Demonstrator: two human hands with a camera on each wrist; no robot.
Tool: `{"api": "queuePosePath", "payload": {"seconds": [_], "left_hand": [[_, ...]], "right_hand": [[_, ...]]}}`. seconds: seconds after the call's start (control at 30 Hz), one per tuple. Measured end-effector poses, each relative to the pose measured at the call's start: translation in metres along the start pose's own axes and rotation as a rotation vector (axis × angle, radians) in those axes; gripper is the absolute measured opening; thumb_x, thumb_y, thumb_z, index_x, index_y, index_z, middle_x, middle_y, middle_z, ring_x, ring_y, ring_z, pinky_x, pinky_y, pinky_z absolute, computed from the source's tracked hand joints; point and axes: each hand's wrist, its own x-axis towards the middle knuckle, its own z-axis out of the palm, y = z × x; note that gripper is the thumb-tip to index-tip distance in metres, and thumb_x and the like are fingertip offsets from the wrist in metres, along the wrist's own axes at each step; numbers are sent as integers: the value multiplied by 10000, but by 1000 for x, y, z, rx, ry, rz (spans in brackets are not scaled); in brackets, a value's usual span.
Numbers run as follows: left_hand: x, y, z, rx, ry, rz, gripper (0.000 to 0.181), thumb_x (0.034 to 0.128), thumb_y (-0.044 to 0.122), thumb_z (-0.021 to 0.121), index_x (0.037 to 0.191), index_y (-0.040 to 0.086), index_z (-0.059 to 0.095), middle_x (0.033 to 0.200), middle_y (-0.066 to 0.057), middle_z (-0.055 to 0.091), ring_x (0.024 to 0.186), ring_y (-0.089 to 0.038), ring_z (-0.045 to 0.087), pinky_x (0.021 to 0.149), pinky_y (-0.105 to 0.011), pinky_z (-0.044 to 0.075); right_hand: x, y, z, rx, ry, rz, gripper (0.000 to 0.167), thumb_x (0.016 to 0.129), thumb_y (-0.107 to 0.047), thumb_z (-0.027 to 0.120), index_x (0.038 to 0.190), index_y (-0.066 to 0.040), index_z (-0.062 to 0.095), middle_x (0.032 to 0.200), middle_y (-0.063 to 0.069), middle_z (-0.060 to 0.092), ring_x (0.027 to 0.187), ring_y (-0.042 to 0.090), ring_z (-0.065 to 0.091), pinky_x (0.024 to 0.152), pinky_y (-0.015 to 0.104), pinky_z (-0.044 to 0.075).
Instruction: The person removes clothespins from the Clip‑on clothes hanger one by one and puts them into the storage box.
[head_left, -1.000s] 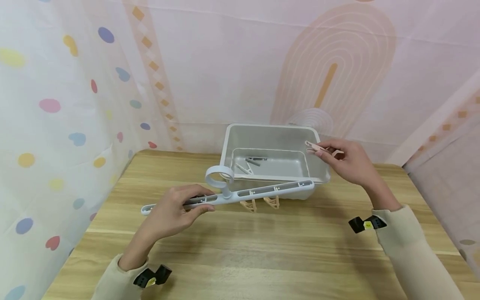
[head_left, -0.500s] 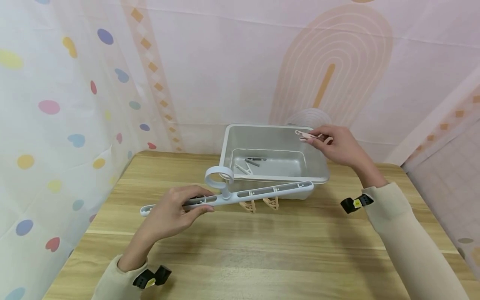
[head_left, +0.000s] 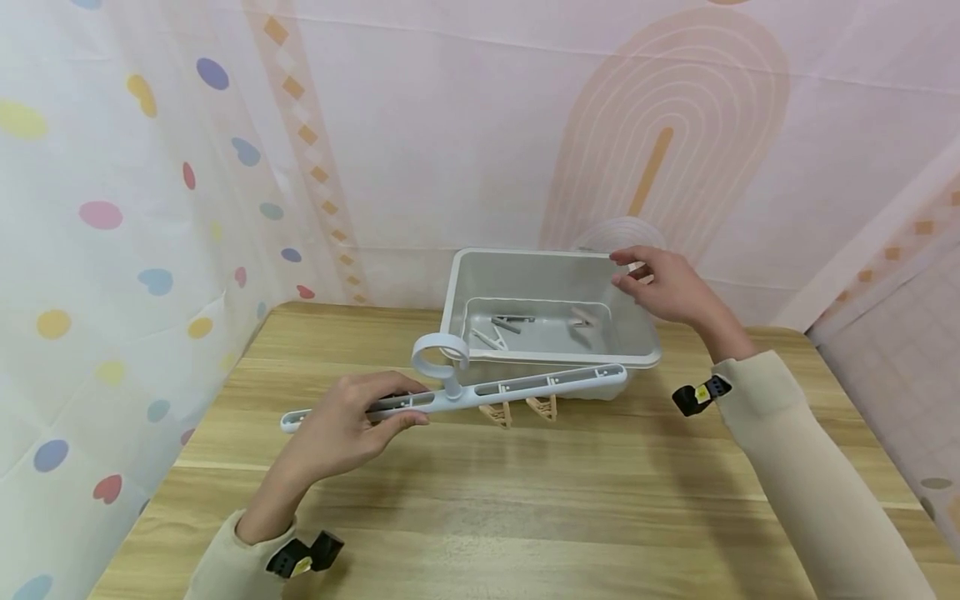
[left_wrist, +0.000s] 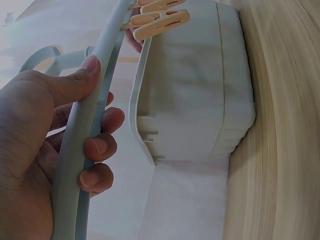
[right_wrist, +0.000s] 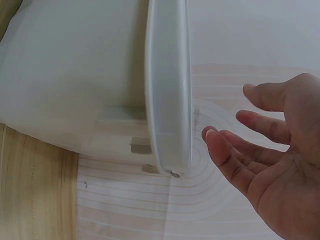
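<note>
My left hand (head_left: 348, 425) grips the left half of a pale blue-grey hanger (head_left: 525, 385) with a ring hook (head_left: 429, 342), held in front of the bin. Two orange clips (left_wrist: 162, 24) hang from its right half. Fingers spread and holding nothing, my right hand (head_left: 663, 283) is over the right rim of the grey bin (head_left: 547, 360). Inside the bin a pinkish clip (head_left: 585, 317), blurred, is at the right; a white clip (head_left: 489, 338) and dark grey clips (head_left: 506, 324) lie at the left.
The bin stands near the back edge of a wooden table (head_left: 525, 500). Behind it hangs a patterned cloth (head_left: 450, 150), and a dotted cloth (head_left: 97, 333) runs along the left side.
My right hand has moved left and up over the bin's rim and let go of the pinkish clip, which is now down in the bin. The left hand and hanger have stayed nearly still.
</note>
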Motion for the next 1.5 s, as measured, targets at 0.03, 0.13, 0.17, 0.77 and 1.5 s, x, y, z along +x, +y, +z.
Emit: {"api": "queuePosePath", "payload": {"seconds": [0.03,0.13,0.17,0.77,1.5], "left_hand": [[0,0,0,0,0,-2,238,844,126,846,1055,188,754,927,76,755,672,1,574,603,-133,490],[0,1,0,-4,-1,-3,238,845,126,845,1056,188,753,923,74,754,670,2,570,596,-134,488],[0,1,0,-5,-1,-3,239,845,126,845,1056,188,752,923,69,756,670,1,571,596,-134,488],[0,1,2,30,10,-37,225,840,125,849,1040,164,754,905,99,737,664,3,559,591,-161,484],[1,-1,1,44,5,-54,219,842,126,848,1036,157,750,895,110,724,677,-7,563,605,-182,490]], "right_hand": [[-1,0,0,-1,-1,3,471,1054,-259,574,1477,-61,514,1493,197,534,1266,392,596,929,521,572],[-4,-2,1,1,0,-1,503,1054,-310,579,1495,-83,498,1507,194,521,1290,406,584,960,567,551],[-5,-2,1,8,1,-4,510,1053,-325,580,1498,-89,496,1504,196,523,1284,411,590,963,572,548],[-41,-4,13,156,-9,-112,550,1048,-335,601,1538,-132,453,1574,93,471,1409,360,477,1099,550,439],[-81,-3,39,247,53,-199,619,1057,-252,593,1609,-218,314,1630,34,390,1428,304,466,1105,453,442]]}}
